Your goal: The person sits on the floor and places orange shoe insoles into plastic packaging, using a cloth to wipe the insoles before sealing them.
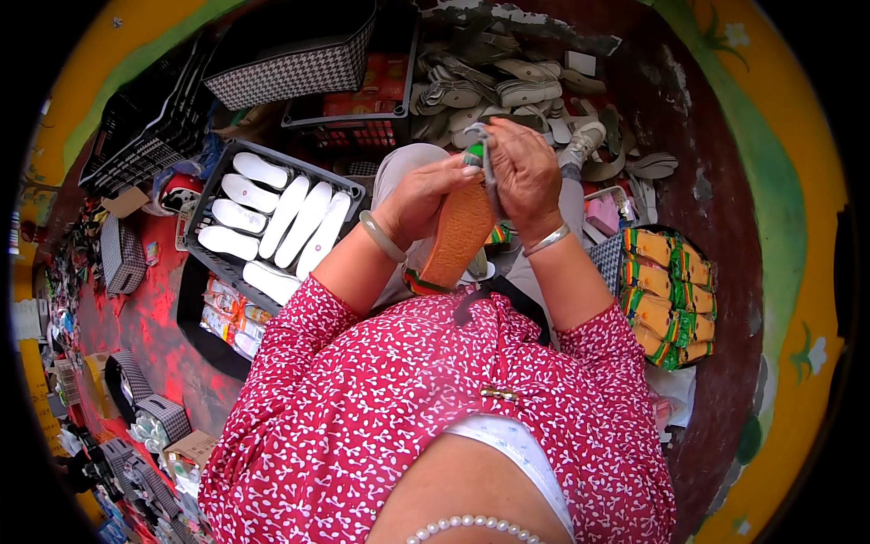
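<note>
Over my lap, a brown-orange insole hangs between my hands, textured on the face toward me. It has green at its top end and a dark and green band at its lower end. My left hand is closed on the insole's upper left edge, thumb near the green tip. My right hand pinches a thin grey piece at the top right edge of the insole; I cannot tell whether it is cloth or another layer. The fingertips of both hands nearly meet at the top.
On the left stands a dark crate of white insoles. Packaged orange insoles fill a basket at right. Grey soles are piled at the far side, beside a black crate and a houndstooth bin.
</note>
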